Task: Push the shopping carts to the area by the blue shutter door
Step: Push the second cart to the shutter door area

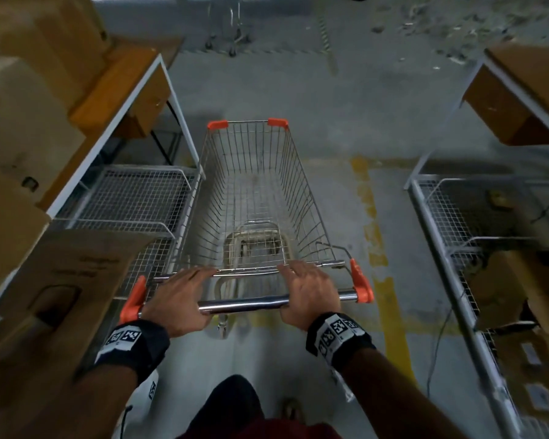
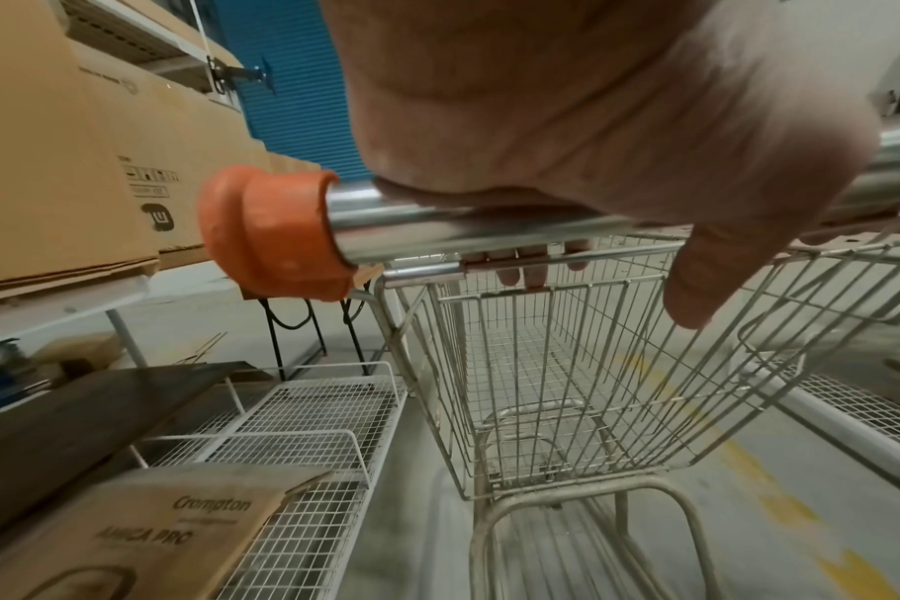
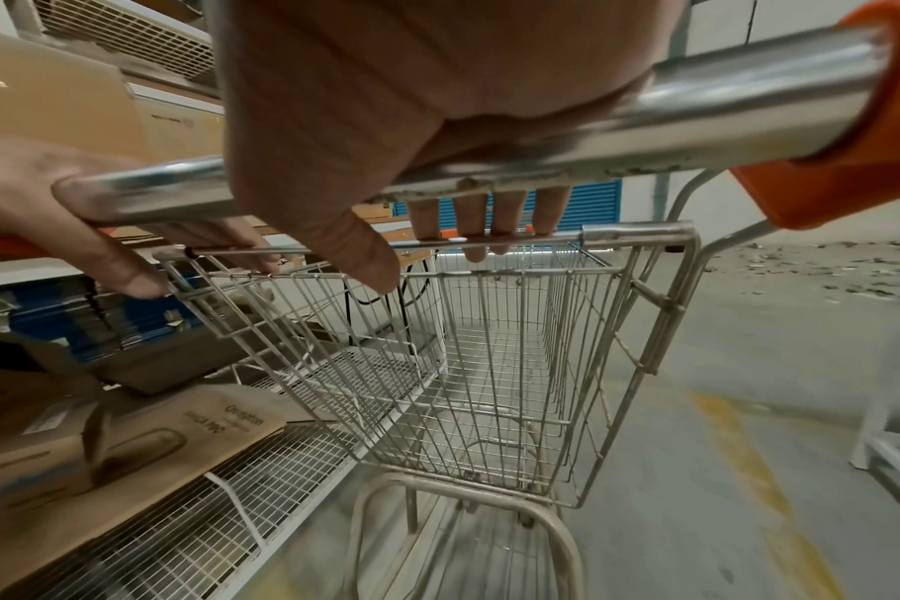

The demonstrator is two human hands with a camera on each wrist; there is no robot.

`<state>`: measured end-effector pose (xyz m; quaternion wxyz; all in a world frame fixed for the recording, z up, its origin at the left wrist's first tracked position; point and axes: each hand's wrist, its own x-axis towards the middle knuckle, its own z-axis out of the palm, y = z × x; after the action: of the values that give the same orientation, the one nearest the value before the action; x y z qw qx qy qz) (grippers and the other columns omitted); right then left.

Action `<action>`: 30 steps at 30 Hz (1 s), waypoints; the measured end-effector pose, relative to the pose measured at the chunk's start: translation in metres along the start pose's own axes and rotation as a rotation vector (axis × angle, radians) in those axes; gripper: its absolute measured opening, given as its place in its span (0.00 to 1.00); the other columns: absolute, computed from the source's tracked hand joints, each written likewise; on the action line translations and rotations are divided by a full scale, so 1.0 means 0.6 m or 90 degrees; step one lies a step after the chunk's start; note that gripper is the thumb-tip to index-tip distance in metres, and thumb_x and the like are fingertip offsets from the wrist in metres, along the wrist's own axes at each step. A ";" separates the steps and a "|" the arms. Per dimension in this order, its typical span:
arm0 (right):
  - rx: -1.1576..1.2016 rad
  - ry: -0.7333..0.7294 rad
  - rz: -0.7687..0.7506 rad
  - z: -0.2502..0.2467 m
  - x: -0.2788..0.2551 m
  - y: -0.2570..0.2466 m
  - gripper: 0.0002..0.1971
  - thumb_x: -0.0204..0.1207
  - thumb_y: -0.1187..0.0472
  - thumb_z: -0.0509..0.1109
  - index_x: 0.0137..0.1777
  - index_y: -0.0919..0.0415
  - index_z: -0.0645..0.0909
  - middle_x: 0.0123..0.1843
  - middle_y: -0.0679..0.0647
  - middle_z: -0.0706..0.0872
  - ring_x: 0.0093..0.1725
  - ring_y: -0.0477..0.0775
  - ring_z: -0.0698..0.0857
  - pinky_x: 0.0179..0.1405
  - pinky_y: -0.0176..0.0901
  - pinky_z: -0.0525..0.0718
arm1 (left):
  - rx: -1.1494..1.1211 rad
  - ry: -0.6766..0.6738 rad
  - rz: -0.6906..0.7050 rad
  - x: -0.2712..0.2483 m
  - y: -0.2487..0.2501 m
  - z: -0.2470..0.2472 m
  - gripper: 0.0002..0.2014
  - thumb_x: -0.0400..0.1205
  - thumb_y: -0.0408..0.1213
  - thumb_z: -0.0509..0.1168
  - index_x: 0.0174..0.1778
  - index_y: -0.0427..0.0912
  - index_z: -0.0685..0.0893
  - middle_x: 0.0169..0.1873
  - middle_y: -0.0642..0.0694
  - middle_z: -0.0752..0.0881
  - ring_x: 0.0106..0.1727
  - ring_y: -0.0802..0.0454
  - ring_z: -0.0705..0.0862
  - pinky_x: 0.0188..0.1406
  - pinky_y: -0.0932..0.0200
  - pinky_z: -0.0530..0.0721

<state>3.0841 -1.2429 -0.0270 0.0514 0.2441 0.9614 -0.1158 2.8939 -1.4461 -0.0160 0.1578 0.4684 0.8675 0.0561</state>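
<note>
An empty wire shopping cart [image 1: 251,185] with orange corner caps stands in the aisle in front of me. My left hand [image 1: 187,293] holds the left part of its chrome handle bar [image 1: 244,303], palm on top, thumb under it, fingers hooked over the basket's rear wire. My right hand [image 1: 293,289] holds the right part the same way. The left wrist view shows my left hand [image 2: 591,142] on the handle bar [image 2: 438,227] and the blue shutter door [image 2: 294,81] ahead. In the right wrist view my right hand [image 3: 412,121] is on the bar, and the blue shutter door [image 3: 587,203] shows beyond the cart.
A rack with cardboard boxes [image 1: 29,128] and wire shelves [image 1: 130,198] runs close along the cart's left side. A second rack [image 1: 476,236] with boxes lines the right. A yellow floor line [image 1: 374,236] runs on the right. Another cart [image 1: 229,30] stands far ahead, with debris [image 1: 457,23] to its right.
</note>
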 end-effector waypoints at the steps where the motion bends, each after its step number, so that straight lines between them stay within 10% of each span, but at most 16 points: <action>1: 0.003 -0.003 -0.001 -0.007 0.022 0.009 0.43 0.64 0.47 0.74 0.81 0.51 0.68 0.80 0.55 0.74 0.77 0.60 0.73 0.79 0.55 0.70 | -0.002 -0.003 -0.006 0.022 0.000 -0.006 0.47 0.68 0.57 0.74 0.84 0.57 0.62 0.80 0.52 0.71 0.79 0.49 0.72 0.78 0.49 0.69; 30: -0.011 0.017 0.054 -0.182 0.815 0.295 0.42 0.66 0.45 0.76 0.82 0.48 0.66 0.79 0.53 0.76 0.76 0.59 0.75 0.75 0.57 0.76 | -0.001 0.024 0.053 0.878 -0.099 -0.218 0.42 0.64 0.56 0.71 0.78 0.58 0.70 0.70 0.55 0.81 0.68 0.52 0.80 0.66 0.51 0.80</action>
<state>2.7363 -0.8409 -0.0323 0.0459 0.2856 0.9518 -0.1018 2.5348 -1.0353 -0.0238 0.1392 0.5026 0.8502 0.0725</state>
